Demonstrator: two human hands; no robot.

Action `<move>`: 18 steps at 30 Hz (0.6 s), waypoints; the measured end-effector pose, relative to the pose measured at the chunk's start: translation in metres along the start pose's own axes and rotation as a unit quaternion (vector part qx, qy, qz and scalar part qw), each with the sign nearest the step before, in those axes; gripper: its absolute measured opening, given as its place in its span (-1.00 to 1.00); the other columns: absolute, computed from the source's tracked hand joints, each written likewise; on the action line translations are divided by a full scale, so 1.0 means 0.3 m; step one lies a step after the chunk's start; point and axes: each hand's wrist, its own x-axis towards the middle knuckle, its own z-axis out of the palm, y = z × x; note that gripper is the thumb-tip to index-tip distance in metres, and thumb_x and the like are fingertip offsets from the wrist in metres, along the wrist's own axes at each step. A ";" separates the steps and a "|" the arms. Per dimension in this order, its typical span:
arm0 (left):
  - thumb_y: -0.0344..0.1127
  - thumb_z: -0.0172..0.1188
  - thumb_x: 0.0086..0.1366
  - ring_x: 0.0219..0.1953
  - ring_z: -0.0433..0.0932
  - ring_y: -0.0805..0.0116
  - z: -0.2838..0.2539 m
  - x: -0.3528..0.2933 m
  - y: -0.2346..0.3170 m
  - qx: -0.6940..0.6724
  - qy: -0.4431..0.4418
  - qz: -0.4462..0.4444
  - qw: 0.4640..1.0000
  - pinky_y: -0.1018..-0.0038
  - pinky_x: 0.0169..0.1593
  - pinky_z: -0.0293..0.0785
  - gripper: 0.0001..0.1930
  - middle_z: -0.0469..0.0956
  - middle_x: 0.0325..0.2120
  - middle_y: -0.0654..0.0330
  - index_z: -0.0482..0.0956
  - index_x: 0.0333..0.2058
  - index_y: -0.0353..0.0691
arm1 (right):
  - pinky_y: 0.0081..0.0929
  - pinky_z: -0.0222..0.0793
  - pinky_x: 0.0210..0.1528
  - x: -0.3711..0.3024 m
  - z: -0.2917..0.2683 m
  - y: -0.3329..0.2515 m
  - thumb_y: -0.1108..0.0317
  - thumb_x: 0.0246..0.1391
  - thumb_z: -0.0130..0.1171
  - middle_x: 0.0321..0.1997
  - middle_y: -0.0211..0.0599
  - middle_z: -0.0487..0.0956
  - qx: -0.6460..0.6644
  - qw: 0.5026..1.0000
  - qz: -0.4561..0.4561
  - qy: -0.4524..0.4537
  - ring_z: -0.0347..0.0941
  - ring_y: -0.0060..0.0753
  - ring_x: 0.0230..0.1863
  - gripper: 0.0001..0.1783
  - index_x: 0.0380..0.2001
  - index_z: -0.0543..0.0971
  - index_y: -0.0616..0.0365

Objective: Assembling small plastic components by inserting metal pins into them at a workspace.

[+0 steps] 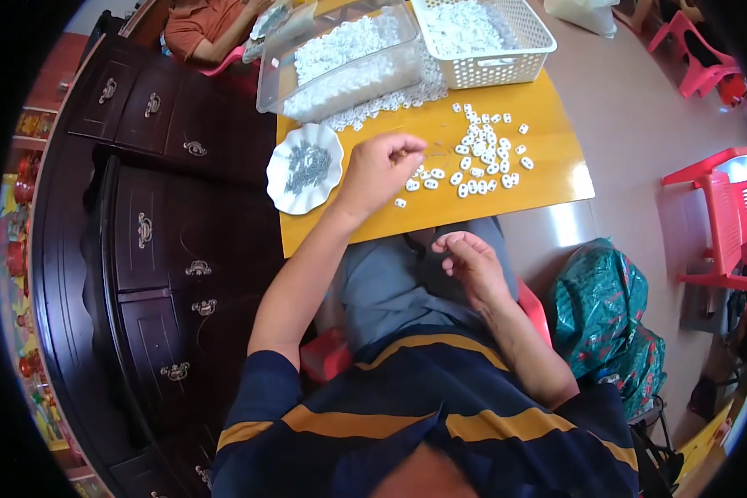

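Curled in the head view, the left hand (382,170) hides its palm; whether its fingertips pinch anything cannot be told. Lower, over the lap, the right hand's (471,264) thumb and forefinger nearly meet, any tiny thing between them indistinct. White dark-dotted pieces (487,149) lie just right of the left hand, on the yellow table (548,178). Left of that hand sits a scalloped plate (290,201) of small grey bits (309,166); beyond it, the clear bin (267,91) is cut off above.

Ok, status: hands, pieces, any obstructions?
Left hand curled above yellow tabletop, right hand curled above grey trousers; contents unclear. Small white two-spotted pieces scattered mostly right of left hand. No visible obstruction.
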 end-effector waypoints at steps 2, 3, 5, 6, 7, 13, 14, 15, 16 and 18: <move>-0.39 0.28 0.16 -0.51 0.58 0.37 0.011 -0.077 -0.053 0.066 0.022 0.012 0.997 0.47 -0.36 0.49 -0.87 0.62 -0.46 0.13 0.68 -0.32 -0.27 | -0.74 0.32 -0.39 -0.002 0.002 0.004 0.26 0.28 0.09 -0.26 -0.47 0.65 0.003 1.000 0.016 -0.001 0.40 -0.76 -0.48 -0.82 -0.31 0.60 0.09; -0.39 0.28 0.16 -0.52 0.57 0.33 0.014 -0.106 -0.077 0.094 0.020 0.007 0.995 0.44 -0.38 0.48 -0.89 0.60 -0.48 0.13 0.68 -0.34 -0.26 | -0.74 0.32 -0.39 -0.007 0.006 0.003 0.26 0.28 0.09 -0.26 -0.47 0.65 0.005 1.000 0.019 0.000 0.40 -0.76 -0.48 -0.82 -0.31 0.60 0.09; -0.39 0.29 0.16 -0.52 0.58 0.32 0.019 -0.142 -0.095 0.111 0.008 -0.009 0.994 0.41 -0.38 0.49 -0.90 0.59 -0.48 0.14 0.68 -0.36 -0.25 | -0.74 0.32 -0.38 -0.016 0.015 0.001 0.27 0.28 0.09 -0.26 -0.48 0.65 0.004 0.999 0.033 0.001 0.39 -0.76 -0.48 -0.83 -0.30 0.60 0.09; -0.39 0.29 0.15 -0.50 0.59 0.29 0.029 -0.149 -0.099 0.104 0.015 -0.006 0.994 0.40 -0.37 0.50 -0.91 0.59 -0.48 0.14 0.68 -0.37 -0.25 | -0.74 0.32 -0.38 -0.016 0.014 0.004 0.27 0.28 0.09 -0.26 -0.48 0.65 0.004 0.999 0.034 0.002 0.39 -0.76 -0.48 -0.83 -0.30 0.60 0.09; -0.39 0.30 0.15 -0.49 0.60 0.26 0.038 -0.154 -0.099 0.096 0.023 -0.004 0.995 0.38 -0.36 0.50 -0.92 0.59 -0.47 0.13 0.67 -0.37 -0.24 | -0.74 0.31 -0.38 -0.016 0.010 0.009 0.27 0.28 0.09 -0.27 -0.48 0.65 0.008 0.999 0.031 -0.002 0.39 -0.76 -0.47 -0.83 -0.30 0.61 0.09; -0.36 0.28 0.16 -0.50 0.58 0.27 0.100 -0.045 -0.075 0.146 0.022 0.080 0.986 0.39 -0.36 0.49 -0.92 0.58 -0.52 0.16 0.68 -0.41 -0.23 | -0.75 0.30 -0.38 -0.015 0.008 0.015 0.26 0.28 0.09 -0.28 -0.48 0.65 0.002 1.000 0.024 -0.005 0.39 -0.77 -0.47 -0.82 -0.29 0.61 0.09; -0.36 0.28 0.16 -0.50 0.58 0.27 0.115 -0.023 -0.079 0.145 0.020 0.083 0.986 0.39 -0.36 0.49 -0.92 0.58 -0.52 0.16 0.68 -0.41 -0.23 | -0.76 0.30 -0.39 -0.014 0.007 0.016 0.26 0.29 0.10 -0.28 -0.48 0.65 0.000 1.000 0.025 -0.005 0.40 -0.77 -0.47 -0.82 -0.29 0.61 0.09; -0.34 0.28 0.16 -0.48 0.59 0.23 0.131 -0.002 -0.086 0.159 0.012 0.085 0.983 0.35 -0.34 0.50 -0.91 0.58 -0.51 0.14 0.68 -0.44 -0.22 | -0.76 0.30 -0.39 -0.011 0.004 0.018 0.26 0.29 0.10 -0.28 -0.48 0.65 0.001 1.000 0.023 -0.003 0.40 -0.77 -0.47 -0.82 -0.29 0.61 0.09; -0.31 0.29 0.15 -0.46 0.60 0.19 0.144 0.017 -0.083 0.174 0.003 0.087 0.981 0.31 -0.33 0.51 -0.90 0.58 -0.51 0.13 0.67 -0.46 -0.20 | -0.74 0.34 -0.36 -0.008 -0.003 0.021 0.25 0.29 0.10 -0.26 -0.46 0.66 -0.001 1.000 0.024 -0.008 0.43 -0.75 -0.46 -0.82 -0.27 0.60 0.09; -0.30 0.29 0.13 -0.44 0.60 0.17 0.164 0.046 -0.078 0.197 -0.012 0.086 0.977 0.28 -0.32 0.51 -0.89 0.59 -0.51 0.13 0.67 -0.47 -0.20 | -0.72 0.38 -0.34 -0.007 -0.009 0.020 0.25 0.30 0.10 -0.25 -0.43 0.66 -0.002 1.000 0.024 -0.012 0.46 -0.73 -0.44 -0.82 -0.25 0.60 0.09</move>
